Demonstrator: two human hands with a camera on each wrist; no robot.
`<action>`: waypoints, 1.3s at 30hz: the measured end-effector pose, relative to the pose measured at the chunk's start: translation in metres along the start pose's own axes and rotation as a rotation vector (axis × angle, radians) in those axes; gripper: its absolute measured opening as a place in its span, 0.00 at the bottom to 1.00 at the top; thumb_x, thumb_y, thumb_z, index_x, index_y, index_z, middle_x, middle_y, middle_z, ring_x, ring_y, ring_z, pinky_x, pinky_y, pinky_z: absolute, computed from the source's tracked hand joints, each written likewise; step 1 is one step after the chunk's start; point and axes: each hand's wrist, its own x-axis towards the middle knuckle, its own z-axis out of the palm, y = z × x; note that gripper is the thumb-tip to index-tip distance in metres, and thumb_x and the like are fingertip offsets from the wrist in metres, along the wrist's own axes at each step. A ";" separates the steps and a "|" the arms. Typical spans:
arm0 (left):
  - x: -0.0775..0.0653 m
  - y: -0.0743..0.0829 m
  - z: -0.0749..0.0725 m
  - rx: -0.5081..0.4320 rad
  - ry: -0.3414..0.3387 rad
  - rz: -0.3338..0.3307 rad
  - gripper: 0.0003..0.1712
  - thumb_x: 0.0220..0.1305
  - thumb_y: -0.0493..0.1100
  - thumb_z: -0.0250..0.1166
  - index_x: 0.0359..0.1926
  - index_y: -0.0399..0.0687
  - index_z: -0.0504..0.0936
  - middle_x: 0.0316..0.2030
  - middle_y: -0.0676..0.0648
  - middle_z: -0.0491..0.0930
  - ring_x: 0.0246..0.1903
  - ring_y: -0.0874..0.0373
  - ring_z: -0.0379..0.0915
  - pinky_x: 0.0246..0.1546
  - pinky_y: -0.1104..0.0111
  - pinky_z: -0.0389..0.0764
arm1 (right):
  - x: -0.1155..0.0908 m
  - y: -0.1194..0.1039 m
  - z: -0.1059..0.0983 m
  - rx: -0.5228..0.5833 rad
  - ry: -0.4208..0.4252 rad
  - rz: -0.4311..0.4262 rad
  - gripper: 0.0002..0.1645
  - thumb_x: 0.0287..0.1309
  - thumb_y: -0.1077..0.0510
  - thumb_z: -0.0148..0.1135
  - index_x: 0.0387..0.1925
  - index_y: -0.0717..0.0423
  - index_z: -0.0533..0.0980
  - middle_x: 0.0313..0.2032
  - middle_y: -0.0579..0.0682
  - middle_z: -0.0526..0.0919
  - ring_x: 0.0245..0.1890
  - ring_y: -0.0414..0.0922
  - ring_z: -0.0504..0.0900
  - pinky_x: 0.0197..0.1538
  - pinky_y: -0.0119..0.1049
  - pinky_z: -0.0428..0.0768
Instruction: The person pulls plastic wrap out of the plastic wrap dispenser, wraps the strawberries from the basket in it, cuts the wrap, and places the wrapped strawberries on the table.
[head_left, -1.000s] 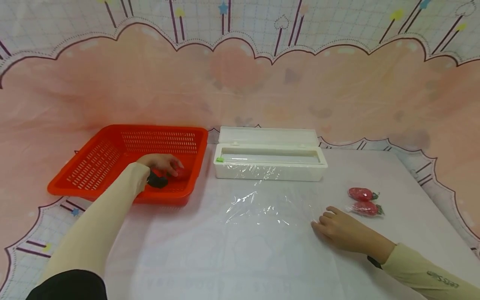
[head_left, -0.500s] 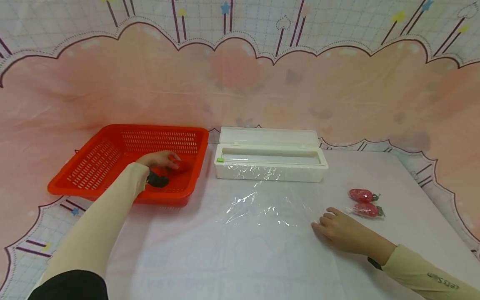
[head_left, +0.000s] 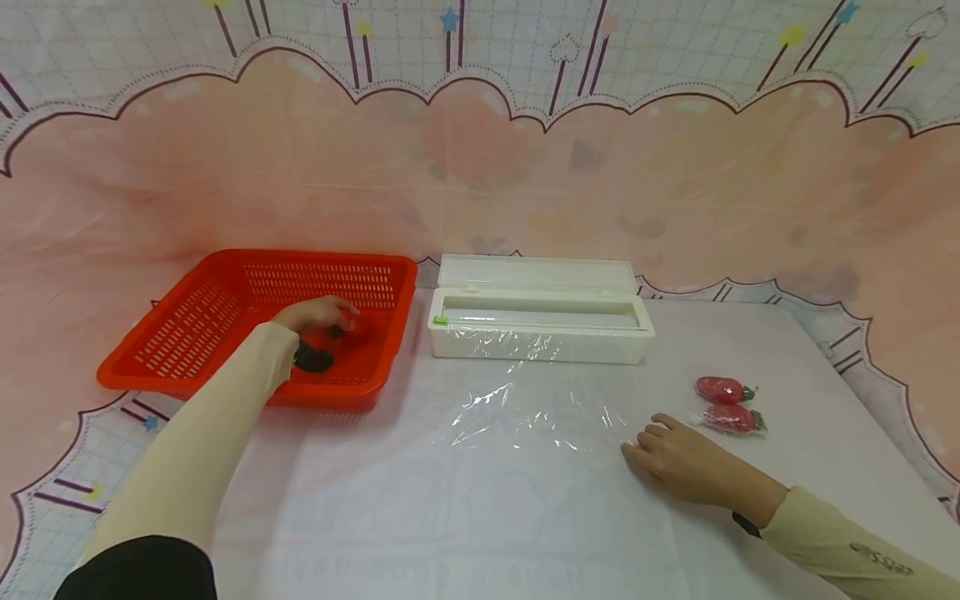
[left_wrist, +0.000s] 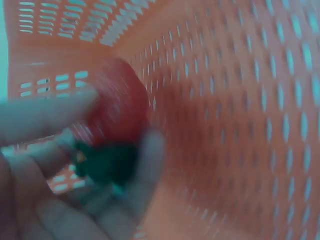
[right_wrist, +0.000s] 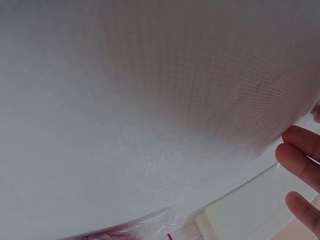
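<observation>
Inside the red basket [head_left: 180,367], my left hand [head_left: 318,312] grips a red strawberry [left_wrist: 117,105] with a dark green leafy top. In the left wrist view, the thumb and fingers lie around it, somewhat blurred. Only a bit of its green shows in the head view. My right hand [head_left: 675,458] rests low on the white table, fingers loosely bent, at the right end of a sheet of cling film [head_left: 525,408]. The right wrist view shows its fingers [right_wrist: 300,162] apart. Behind the film stands a white cling film dispenser [head_left: 540,343], lid raised.
Two film-wrapped strawberries, an upper one [head_left: 722,389] and a lower one [head_left: 733,418], lie just beyond my right hand. A green slider [head_left: 440,320] sits at the dispenser's left end. A patterned peach cloth [head_left: 480,183] hangs behind the table [head_left: 420,517].
My left hand has risen slightly and shifted back within the basket, and the strawberry's green top has come into view under its fingers. The right hand and the film have stayed put.
</observation>
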 end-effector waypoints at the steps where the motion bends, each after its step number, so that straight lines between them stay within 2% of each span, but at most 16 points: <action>1: -0.001 0.001 -0.001 -0.008 0.014 0.007 0.28 0.68 0.39 0.49 0.63 0.24 0.58 0.59 0.28 0.63 0.54 0.40 0.64 0.61 0.51 0.68 | 0.000 0.000 0.000 -0.002 -0.003 0.002 0.23 0.42 0.55 0.73 0.44 0.52 0.79 0.33 0.48 0.84 0.34 0.45 0.82 0.46 0.46 0.81; 5: -0.009 0.009 -0.009 -0.034 0.066 0.042 0.28 0.69 0.39 0.49 0.64 0.25 0.57 0.58 0.28 0.65 0.54 0.40 0.66 0.60 0.50 0.69 | 0.001 0.001 0.000 -0.010 -0.012 0.003 0.23 0.42 0.55 0.73 0.44 0.52 0.78 0.32 0.48 0.84 0.34 0.45 0.82 0.46 0.46 0.81; 11: -0.031 0.026 -0.020 -0.069 0.147 0.088 0.30 0.70 0.41 0.50 0.66 0.28 0.56 0.60 0.29 0.62 0.55 0.38 0.67 0.61 0.47 0.67 | 0.000 0.002 0.000 -0.004 -0.011 0.009 0.24 0.42 0.54 0.74 0.44 0.52 0.78 0.32 0.49 0.84 0.33 0.45 0.83 0.46 0.46 0.81; 14: -0.043 0.041 -0.016 -0.088 0.171 0.125 0.29 0.69 0.42 0.51 0.65 0.31 0.58 0.59 0.31 0.63 0.55 0.38 0.66 0.61 0.47 0.67 | -0.001 0.002 0.001 0.000 -0.009 0.014 0.24 0.41 0.54 0.74 0.43 0.52 0.79 0.32 0.49 0.84 0.33 0.45 0.83 0.45 0.46 0.81; 17: -0.054 0.060 -0.006 -0.110 0.172 0.157 0.28 0.68 0.43 0.53 0.65 0.36 0.59 0.60 0.35 0.63 0.56 0.39 0.67 0.62 0.47 0.66 | -0.002 0.002 0.002 0.001 -0.005 0.017 0.23 0.41 0.54 0.74 0.43 0.52 0.79 0.32 0.48 0.84 0.33 0.45 0.83 0.45 0.46 0.81; 22: -0.065 0.093 0.026 -0.135 0.140 0.228 0.27 0.66 0.41 0.55 0.64 0.41 0.62 0.60 0.37 0.65 0.55 0.40 0.68 0.58 0.50 0.71 | -0.004 0.000 0.001 0.004 0.004 0.029 0.23 0.40 0.54 0.74 0.42 0.52 0.79 0.31 0.48 0.84 0.33 0.45 0.82 0.44 0.45 0.81; 27: -0.060 0.120 0.071 -0.166 0.087 0.312 0.25 0.64 0.39 0.58 0.61 0.42 0.67 0.56 0.37 0.69 0.52 0.44 0.70 0.50 0.59 0.77 | -0.005 -0.001 0.002 -0.001 0.018 0.031 0.23 0.40 0.54 0.75 0.42 0.52 0.79 0.31 0.48 0.83 0.33 0.44 0.81 0.44 0.45 0.80; 31: -0.046 0.136 0.113 -0.187 0.013 0.357 0.23 0.64 0.39 0.58 0.60 0.43 0.69 0.53 0.37 0.71 0.51 0.46 0.72 0.52 0.59 0.76 | -0.005 -0.002 0.004 -0.008 0.040 0.026 0.23 0.40 0.55 0.75 0.42 0.53 0.79 0.30 0.48 0.83 0.32 0.44 0.81 0.44 0.44 0.80; 34: -0.030 0.144 0.144 -0.191 -0.032 0.352 0.22 0.63 0.38 0.58 0.59 0.44 0.70 0.54 0.39 0.72 0.51 0.48 0.70 0.53 0.56 0.76 | -0.005 -0.002 0.005 -0.007 0.044 0.028 0.23 0.40 0.55 0.74 0.42 0.52 0.79 0.30 0.48 0.83 0.33 0.44 0.81 0.44 0.44 0.80; 39: -0.001 0.152 0.180 -0.185 -0.065 0.335 0.21 0.63 0.36 0.58 0.57 0.45 0.74 0.52 0.41 0.74 0.50 0.51 0.70 0.50 0.62 0.79 | -0.003 -0.003 0.004 0.003 0.032 0.035 0.23 0.41 0.54 0.74 0.43 0.52 0.79 0.31 0.48 0.83 0.34 0.45 0.82 0.45 0.45 0.80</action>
